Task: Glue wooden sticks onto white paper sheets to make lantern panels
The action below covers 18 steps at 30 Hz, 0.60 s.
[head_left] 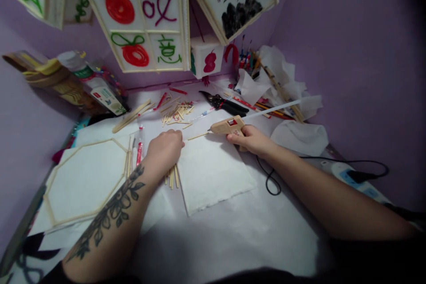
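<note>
R grip (253, 140) wrapped round glue gun (221, 127), tip nr R end of thin stick (198, 136) lying btwn hands, axis approx L–R by far edge of white sheet (213, 177), L grip (166, 147) curled nr other end, hold unclear.

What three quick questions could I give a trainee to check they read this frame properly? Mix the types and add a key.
1. Which of the person's own hands holds the glue gun?

2. True or false: the black-handled shears lie nearer to the person than the glue gun does.

3. The tip of the glue gun points toward which of these?
A. the hanging painted panels
B. a thin stick
C. the power strip

Key:
1. The right hand.
2. False; the black-handled shears lie beyond the glue gun, farther from the person.
3. B.
</note>
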{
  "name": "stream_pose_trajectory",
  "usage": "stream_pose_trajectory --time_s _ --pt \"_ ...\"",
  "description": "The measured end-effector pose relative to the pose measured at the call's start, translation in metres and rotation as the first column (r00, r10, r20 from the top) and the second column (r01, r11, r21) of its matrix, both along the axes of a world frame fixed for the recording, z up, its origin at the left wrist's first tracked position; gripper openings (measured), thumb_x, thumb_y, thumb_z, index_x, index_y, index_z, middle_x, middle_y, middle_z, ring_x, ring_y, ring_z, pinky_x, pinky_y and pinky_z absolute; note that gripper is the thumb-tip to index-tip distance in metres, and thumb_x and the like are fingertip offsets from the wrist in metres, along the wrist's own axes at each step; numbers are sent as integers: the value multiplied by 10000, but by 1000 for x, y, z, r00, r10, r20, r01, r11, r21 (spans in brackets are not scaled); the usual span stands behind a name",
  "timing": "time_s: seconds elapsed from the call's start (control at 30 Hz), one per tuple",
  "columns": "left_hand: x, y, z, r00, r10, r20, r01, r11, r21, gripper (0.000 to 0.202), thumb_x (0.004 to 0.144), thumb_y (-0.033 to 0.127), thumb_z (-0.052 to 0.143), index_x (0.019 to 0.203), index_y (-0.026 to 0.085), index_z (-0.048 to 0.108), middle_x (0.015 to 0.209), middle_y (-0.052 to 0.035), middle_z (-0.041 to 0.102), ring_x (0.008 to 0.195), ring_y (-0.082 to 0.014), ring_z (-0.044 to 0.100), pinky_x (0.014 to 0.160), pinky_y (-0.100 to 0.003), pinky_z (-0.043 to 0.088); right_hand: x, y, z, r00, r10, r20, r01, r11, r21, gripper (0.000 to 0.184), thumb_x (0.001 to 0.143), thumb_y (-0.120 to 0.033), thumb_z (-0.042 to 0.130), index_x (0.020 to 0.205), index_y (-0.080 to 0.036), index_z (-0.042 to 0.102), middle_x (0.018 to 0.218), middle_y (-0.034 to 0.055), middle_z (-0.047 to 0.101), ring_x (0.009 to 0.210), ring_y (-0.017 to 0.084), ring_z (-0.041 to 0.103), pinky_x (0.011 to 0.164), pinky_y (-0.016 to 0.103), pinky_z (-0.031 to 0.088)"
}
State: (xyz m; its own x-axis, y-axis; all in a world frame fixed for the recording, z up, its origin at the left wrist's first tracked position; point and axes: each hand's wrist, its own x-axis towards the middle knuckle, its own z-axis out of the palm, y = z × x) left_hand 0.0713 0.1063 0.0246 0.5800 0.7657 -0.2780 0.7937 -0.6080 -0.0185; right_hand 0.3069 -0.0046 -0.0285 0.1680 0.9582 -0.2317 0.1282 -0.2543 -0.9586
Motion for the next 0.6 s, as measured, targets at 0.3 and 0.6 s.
stream_pose_trajectory --time_s 0.3,0.6 --pt "-2 3 -1 999 -25 21 27 995 -100 222 928 253 404 997 159 593 937 -140 687 886 -294 646 723 -372 453 -2 -2 8 977 -115 -178 109 993 -43 446 615 -534 781 816 -186 587 540 -86 379 425 63 281 399 217 194" --pt "-2 -5 18 844 108 525 -15 984 -179 266 900 339 458 1002 181 646 945 -55 702 867 -217 630 784 -329 465 -3 -3 25 971 -231 -67 239 957 167 396 634 -514 724 849 -190 648 669 14 584 540 142 479 466 264 332"
